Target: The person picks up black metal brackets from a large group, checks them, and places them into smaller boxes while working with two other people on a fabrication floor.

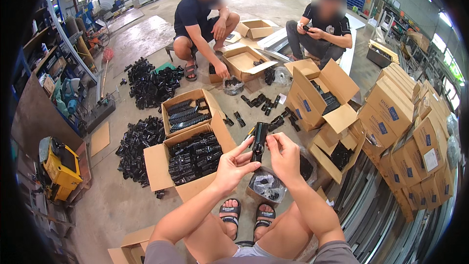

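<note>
In front of me, my left hand (234, 162) grips a glossy black tube-shaped fitting (260, 142), thumb and fingers around its lower part. The fingertips of my right hand (285, 159) are pinched together at the fitting's right side; whether they hold a small piece is hidden. A thin yellow item (251, 131) shows just left of the fitting, partly covered. Beneath my hands, between my feet and the fitting, stands a small box lined with a clear plastic bag (267, 186) with small dark parts inside.
An open carton (155, 166) of black fittings stands to my left, with another (168, 101) behind it. Piles of fittings (139, 149) lie beyond. Open cartons (305, 110) and stacked boxes (388, 110) are at right. Two people (195, 19) (325, 27) work opposite me.
</note>
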Tool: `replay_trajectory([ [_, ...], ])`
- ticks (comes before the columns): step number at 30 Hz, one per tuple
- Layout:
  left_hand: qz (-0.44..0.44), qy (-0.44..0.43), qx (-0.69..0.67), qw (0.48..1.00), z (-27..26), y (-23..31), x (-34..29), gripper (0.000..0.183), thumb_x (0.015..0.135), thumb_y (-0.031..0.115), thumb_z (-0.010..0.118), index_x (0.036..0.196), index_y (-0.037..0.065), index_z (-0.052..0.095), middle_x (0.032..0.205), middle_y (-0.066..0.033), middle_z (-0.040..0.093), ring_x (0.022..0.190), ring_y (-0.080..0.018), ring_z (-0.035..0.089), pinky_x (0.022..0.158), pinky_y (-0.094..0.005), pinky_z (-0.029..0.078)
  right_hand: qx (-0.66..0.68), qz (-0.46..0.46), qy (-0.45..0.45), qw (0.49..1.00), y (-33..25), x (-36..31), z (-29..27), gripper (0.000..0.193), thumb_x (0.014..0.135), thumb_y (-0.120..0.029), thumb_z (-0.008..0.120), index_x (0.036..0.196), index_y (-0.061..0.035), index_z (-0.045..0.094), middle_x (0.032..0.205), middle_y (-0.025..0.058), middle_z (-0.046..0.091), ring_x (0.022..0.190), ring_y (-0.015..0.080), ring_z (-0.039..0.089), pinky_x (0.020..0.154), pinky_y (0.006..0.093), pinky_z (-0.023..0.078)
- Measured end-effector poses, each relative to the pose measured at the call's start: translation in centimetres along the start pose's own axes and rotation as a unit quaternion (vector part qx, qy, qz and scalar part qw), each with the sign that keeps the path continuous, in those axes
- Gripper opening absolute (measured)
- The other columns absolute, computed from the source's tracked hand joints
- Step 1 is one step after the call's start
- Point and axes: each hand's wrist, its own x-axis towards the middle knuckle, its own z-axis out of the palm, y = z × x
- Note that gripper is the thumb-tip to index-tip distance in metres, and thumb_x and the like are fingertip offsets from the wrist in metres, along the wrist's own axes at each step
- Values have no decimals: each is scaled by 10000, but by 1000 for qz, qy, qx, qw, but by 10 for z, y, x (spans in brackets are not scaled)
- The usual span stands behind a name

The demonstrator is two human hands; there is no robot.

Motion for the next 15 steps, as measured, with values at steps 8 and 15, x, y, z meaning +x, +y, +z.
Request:
replay_trajectory([
  [8,-3,-14,2,1000,-1,1,-3,773,854,-117,699,1533,75,385,1244,-133,666,1042,-127,645,912,-312,568,-70,-91,-95,989,-3,1,-16,136,955,-117,621,927,17,611,831,147,644,711,262,655,599,353,484],
  [15,-15,-6,-21,1000,-1,2,-3,802,826,-117,719,1533,61,384,1173,-120,693,1006,-121,657,893,-283,554,27,-61,-78,995,-8,-5,-16,171,1000,-149,561,966,13,599,811,174,611,692,307,627,636,388,483],
])
